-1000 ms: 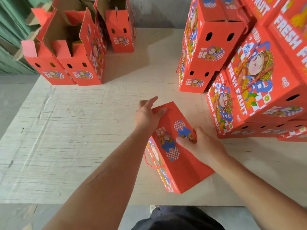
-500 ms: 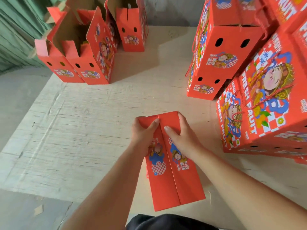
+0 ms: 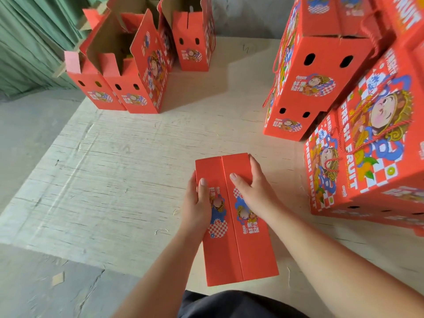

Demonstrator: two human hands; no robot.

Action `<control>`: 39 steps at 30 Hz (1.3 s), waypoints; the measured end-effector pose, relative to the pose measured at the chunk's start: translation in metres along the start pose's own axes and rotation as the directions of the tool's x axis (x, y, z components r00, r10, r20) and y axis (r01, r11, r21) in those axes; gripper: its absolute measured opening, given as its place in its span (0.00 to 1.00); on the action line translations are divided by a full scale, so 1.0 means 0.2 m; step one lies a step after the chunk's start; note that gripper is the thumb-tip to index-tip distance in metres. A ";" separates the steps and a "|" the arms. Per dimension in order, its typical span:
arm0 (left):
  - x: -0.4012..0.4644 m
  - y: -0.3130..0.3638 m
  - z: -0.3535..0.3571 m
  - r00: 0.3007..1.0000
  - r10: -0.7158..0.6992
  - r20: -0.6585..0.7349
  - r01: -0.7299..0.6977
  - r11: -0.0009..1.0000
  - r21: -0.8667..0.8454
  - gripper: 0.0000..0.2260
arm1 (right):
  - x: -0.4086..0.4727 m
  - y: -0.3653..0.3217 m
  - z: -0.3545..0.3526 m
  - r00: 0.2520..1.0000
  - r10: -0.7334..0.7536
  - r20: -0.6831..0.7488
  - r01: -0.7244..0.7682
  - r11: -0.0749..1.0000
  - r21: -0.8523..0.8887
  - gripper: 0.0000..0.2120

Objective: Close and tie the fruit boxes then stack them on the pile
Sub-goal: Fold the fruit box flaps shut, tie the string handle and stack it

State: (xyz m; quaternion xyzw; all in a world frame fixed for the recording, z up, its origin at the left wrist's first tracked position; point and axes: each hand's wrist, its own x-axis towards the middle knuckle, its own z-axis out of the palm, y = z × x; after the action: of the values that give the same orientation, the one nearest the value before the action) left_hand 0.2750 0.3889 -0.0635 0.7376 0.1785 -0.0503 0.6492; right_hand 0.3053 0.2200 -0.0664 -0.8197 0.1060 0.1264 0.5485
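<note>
The closed rectangular cardboard fruit box at six o'clock is orange-red, printed with a cartoon figure in blue, yellow and pink beside a red-and-white chequered patch. The open cardboard boxes at eleven o'clock are the same orange-red outside and plain brown inside, with black oval holes. The stacked pile of closed boxes at two o'clock shows white "FRESH FRUIT" lettering, blue swirls, green leaves and red cord. The bare plywood tabletop is pale cream with grey grain streaks.
</note>
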 end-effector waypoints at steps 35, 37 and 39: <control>0.31 0.20 -0.02 0.850 0.397 0.345 -0.435 0.162 0.886 0.32 | -0.43 0.05 0.01 0.959 -0.283 0.002 0.225 0.759 -0.611 0.33; 0.32 0.21 -0.02 0.899 0.291 0.326 -0.410 0.304 0.860 0.33 | -0.43 0.05 0.01 0.960 -0.281 0.005 0.229 0.771 -0.594 0.32; 0.31 0.19 -0.01 0.930 0.227 0.288 -0.363 0.464 0.808 0.30 | -0.44 0.06 0.00 0.960 -0.279 0.005 0.230 0.780 -0.581 0.31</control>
State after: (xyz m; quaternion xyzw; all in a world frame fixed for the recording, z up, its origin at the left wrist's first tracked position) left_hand 0.3438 0.4001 -0.0467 0.9732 -0.0451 -0.0690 0.2147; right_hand 0.2193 0.2197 -0.0481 -0.9581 -0.0266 0.0437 0.2817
